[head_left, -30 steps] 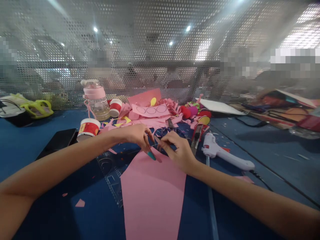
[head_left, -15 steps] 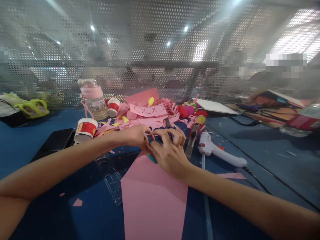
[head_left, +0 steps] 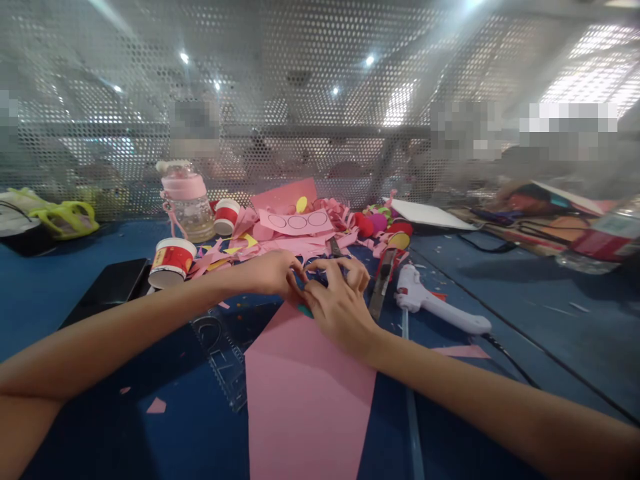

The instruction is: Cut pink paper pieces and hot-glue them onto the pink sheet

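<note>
My left hand (head_left: 279,272) and my right hand (head_left: 343,303) meet over the far end of a large pink paper sheet (head_left: 310,393). The left fingers are bent down and pinched together; what lies in them is hidden. Curled fingers on the right hand press close to the left fingertips, and their grip cannot be made out either. A small teal piece (head_left: 305,311) shows below the touching fingers, its kind unclear. Left of the sheet lies a clear plastic stencil ruler (head_left: 220,360). A box cutter (head_left: 383,283) rests just right of my right hand.
Pink paper scraps (head_left: 240,248) and a strip with drawn ovals (head_left: 298,221) lie behind my hands. Paper cups (head_left: 173,262), a pink-lidded bottle (head_left: 187,207) and a black phone-like slab (head_left: 107,287) are at left. A white glue gun (head_left: 440,305) with a cord lies right.
Less of the teal piece shows now between my hands. My fingers have shifted slightly; both hands stay over the far end of the pink sheet.
</note>
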A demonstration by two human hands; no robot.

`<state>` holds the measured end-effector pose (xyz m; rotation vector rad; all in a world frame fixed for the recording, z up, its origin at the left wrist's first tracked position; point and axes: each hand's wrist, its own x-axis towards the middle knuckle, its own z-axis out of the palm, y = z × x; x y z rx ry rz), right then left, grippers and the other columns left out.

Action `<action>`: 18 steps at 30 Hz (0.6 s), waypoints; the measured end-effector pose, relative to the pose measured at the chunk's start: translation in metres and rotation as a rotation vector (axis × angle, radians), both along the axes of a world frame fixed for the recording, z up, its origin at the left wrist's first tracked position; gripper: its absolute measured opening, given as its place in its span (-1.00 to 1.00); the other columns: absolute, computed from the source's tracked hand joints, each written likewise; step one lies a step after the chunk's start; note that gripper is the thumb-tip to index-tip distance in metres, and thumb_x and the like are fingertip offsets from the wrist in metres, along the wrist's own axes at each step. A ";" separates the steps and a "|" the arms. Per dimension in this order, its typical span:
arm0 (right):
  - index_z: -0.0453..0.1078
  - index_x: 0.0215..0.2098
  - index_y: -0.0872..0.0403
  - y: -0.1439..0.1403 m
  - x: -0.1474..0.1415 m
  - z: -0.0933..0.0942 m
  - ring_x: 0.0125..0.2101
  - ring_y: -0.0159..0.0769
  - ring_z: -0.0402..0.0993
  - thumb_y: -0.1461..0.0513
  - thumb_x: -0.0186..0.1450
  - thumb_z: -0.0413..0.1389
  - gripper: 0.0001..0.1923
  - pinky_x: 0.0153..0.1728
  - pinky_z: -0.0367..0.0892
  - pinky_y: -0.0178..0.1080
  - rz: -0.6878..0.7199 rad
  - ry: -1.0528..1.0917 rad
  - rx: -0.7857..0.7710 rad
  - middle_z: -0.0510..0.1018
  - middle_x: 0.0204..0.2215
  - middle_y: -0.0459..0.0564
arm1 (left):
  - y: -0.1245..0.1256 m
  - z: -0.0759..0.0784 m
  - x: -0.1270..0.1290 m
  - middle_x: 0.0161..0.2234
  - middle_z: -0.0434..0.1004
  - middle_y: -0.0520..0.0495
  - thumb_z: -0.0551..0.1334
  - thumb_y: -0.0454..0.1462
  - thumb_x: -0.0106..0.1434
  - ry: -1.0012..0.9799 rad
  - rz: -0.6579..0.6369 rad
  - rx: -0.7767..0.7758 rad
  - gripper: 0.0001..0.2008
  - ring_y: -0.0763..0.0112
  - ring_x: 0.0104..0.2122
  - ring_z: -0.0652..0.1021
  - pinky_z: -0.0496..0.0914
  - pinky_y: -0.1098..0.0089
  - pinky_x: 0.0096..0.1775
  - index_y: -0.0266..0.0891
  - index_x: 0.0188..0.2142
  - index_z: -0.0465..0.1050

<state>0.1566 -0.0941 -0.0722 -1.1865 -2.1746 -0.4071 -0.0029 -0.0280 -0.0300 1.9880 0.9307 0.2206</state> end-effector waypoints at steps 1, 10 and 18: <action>0.44 -0.41 0.02 0.000 0.000 0.000 -0.06 -0.03 0.03 0.30 0.24 -0.02 -0.80 -0.09 0.08 0.07 -0.003 0.003 -0.003 0.32 -0.09 0.05 | -0.001 0.000 0.001 -0.44 0.58 -0.08 0.32 -0.36 -0.20 0.000 0.000 0.003 -0.65 0.27 -0.37 0.56 0.39 0.39 -0.36 -0.31 -0.32 0.43; 0.44 -0.43 0.02 0.000 -0.001 0.000 -0.05 -0.02 -0.03 0.31 0.21 0.00 -0.82 -0.10 0.06 0.02 -0.023 0.015 0.036 0.29 -0.10 0.05 | 0.004 -0.011 0.001 -0.51 0.57 -0.09 0.35 -0.37 -0.27 -0.032 0.039 0.126 -0.66 0.28 -0.47 0.55 0.37 0.41 -0.46 -0.33 -0.39 0.44; 0.45 -0.40 0.04 -0.001 -0.001 0.000 -0.07 -0.04 -0.02 0.31 0.20 0.01 -0.83 -0.07 0.02 0.02 -0.029 0.009 0.023 0.32 -0.11 0.06 | 0.002 -0.010 0.002 -0.53 0.56 -0.08 0.34 -0.39 -0.29 -0.043 0.106 0.030 -0.59 0.31 -0.49 0.56 0.38 0.41 -0.45 -0.35 -0.34 0.43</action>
